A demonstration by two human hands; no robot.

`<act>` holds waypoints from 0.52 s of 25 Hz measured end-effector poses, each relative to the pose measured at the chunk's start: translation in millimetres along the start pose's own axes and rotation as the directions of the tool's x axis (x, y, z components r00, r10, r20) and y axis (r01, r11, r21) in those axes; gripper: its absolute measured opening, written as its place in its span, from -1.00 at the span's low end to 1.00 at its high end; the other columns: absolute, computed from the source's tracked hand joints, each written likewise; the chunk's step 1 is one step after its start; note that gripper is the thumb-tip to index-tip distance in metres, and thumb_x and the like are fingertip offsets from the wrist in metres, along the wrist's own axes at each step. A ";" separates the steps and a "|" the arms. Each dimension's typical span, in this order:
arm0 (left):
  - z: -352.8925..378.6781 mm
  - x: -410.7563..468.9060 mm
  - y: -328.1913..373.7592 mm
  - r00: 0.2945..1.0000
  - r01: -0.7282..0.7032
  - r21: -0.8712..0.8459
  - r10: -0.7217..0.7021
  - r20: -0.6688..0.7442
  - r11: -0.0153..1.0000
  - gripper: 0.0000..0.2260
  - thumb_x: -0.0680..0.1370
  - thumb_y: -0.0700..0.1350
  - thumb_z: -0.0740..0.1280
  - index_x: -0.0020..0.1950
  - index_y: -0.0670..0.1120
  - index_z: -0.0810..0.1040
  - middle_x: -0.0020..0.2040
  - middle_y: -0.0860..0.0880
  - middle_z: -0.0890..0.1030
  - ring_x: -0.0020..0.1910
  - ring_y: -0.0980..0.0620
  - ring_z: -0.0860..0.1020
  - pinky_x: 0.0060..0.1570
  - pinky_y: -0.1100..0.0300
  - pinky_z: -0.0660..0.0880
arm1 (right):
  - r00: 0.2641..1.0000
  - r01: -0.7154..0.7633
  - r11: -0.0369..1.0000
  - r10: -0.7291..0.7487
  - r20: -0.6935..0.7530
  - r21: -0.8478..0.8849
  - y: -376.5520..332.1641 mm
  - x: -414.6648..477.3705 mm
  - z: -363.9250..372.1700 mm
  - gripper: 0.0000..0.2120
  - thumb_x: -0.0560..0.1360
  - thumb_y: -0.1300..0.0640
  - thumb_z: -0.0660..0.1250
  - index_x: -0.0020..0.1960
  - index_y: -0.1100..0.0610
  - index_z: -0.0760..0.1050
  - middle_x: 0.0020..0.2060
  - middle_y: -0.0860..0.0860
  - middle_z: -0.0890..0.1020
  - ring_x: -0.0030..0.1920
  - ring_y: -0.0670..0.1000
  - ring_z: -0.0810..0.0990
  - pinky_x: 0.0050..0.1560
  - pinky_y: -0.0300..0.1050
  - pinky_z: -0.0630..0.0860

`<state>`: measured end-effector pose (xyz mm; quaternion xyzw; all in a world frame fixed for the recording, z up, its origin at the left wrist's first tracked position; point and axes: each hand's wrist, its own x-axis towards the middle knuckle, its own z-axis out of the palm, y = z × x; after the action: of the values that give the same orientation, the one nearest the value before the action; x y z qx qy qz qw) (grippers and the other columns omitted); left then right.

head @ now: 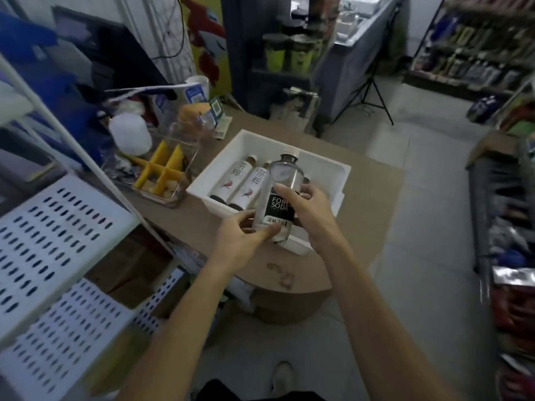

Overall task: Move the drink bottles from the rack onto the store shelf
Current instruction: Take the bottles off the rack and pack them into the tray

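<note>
A clear soda bottle with a black label and a white cap is held tilted above the white rack on the counter. My right hand grips its middle from the right. My left hand pinches its base from the left. Two white-labelled bottles with a bird print lie side by side inside the rack, left of the held bottle. The white perforated store shelf stands at the left, with a lower tier beneath it.
The rack sits on a brown rounded counter. A clear box with yellow dividers and other clutter stand left of the rack. Stocked shelves line the right side of a tiled aisle. A tripod stands farther back.
</note>
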<state>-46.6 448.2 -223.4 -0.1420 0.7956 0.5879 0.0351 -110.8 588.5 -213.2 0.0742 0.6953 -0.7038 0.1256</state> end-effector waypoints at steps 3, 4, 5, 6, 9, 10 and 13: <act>18.8 9.2 -1.1 0.999 -0.036 0.092 0.039 -0.027 0.995 -0.51 0.29 0.19 0.53 0.15 0.06 0.58 -0.07 0.18 0.64 -0.05 0.26 0.58 -0.07 0.28 0.54 | 1.000 -0.008 1.000 0.008 -0.001 -0.018 14.5 9.2 -9.8 -0.53 0.39 0.04 0.55 0.20 0.11 0.46 -0.04 0.02 0.67 -0.10 -0.06 0.70 -0.15 -0.18 0.64; 22.6 13.8 -2.1 0.999 -0.041 0.115 0.043 -0.009 0.993 -0.48 0.27 0.24 0.50 0.15 0.06 0.60 -0.07 0.19 0.64 -0.05 0.27 0.58 -0.09 0.32 0.53 | 1.000 -0.008 0.999 0.008 0.000 -0.043 19.3 13.7 -11.7 -0.54 0.37 0.02 0.56 0.18 0.04 0.47 -0.03 0.00 0.66 -0.08 -0.07 0.69 -0.10 -0.16 0.65; 25.1 18.8 -2.9 0.999 -0.048 0.135 0.046 0.012 0.990 -0.46 0.25 0.28 0.47 0.14 0.06 0.61 -0.08 0.21 0.64 -0.06 0.28 0.58 -0.12 0.37 0.50 | 1.000 -0.013 0.997 0.013 -0.006 -0.071 23.4 18.5 -12.7 -0.56 0.35 -0.02 0.57 0.15 -0.03 0.47 0.00 -0.01 0.65 -0.05 -0.07 0.68 -0.06 -0.14 0.65; 26.9 25.6 -3.7 0.998 -0.054 0.158 0.049 0.037 0.986 -0.46 0.24 0.30 0.45 0.12 0.06 0.62 -0.09 0.21 0.64 -0.06 0.28 0.58 -0.15 0.41 0.47 | 0.999 -0.028 0.995 0.026 -0.020 -0.093 26.5 24.5 -14.3 -0.56 0.32 -0.07 0.57 0.11 -0.08 0.48 0.03 0.01 0.64 -0.03 -0.05 0.68 -0.02 -0.09 0.66; 30.8 54.7 -5.8 0.991 -0.097 0.221 0.074 0.109 0.970 -0.47 0.29 0.33 0.42 0.14 0.06 0.62 -0.06 0.18 0.65 -0.05 0.24 0.59 -0.17 0.41 0.45 | 0.992 -0.082 0.995 0.076 -0.100 -0.055 27.9 45.7 -18.1 -0.66 0.36 -0.01 0.55 0.07 -0.04 0.53 -0.06 -0.02 0.69 -0.07 -0.04 0.70 0.03 0.02 0.65; 31.7 64.4 -7.5 0.987 -0.110 0.243 0.078 0.140 0.964 -0.48 0.32 0.32 0.42 0.16 0.05 0.60 -0.03 0.17 0.63 -0.05 0.25 0.58 -0.17 0.40 0.44 | 0.985 -0.103 0.993 0.092 -0.147 -0.066 27.5 51.5 -18.6 -0.72 0.39 0.00 0.53 0.03 -0.04 0.53 -0.11 -0.04 0.69 -0.09 -0.05 0.69 0.04 0.03 0.64; 34.8 93.8 -13.1 0.961 -0.155 0.295 0.075 0.265 0.943 -0.54 0.40 0.32 0.36 0.14 0.04 0.56 -0.02 0.13 0.65 -0.10 0.25 0.59 -0.15 0.32 0.51 | 0.951 -0.144 0.966 0.076 -0.300 -0.212 30.2 69.9 -15.3 -0.58 0.43 -0.05 0.47 0.20 -0.02 0.41 -0.01 -0.06 0.63 0.00 -0.01 0.64 0.07 0.04 0.60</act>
<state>-136.7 460.2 -267.0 -0.0124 0.8747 0.4687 0.1228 -170.3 598.5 -262.0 0.2001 0.7782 -0.5912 0.0698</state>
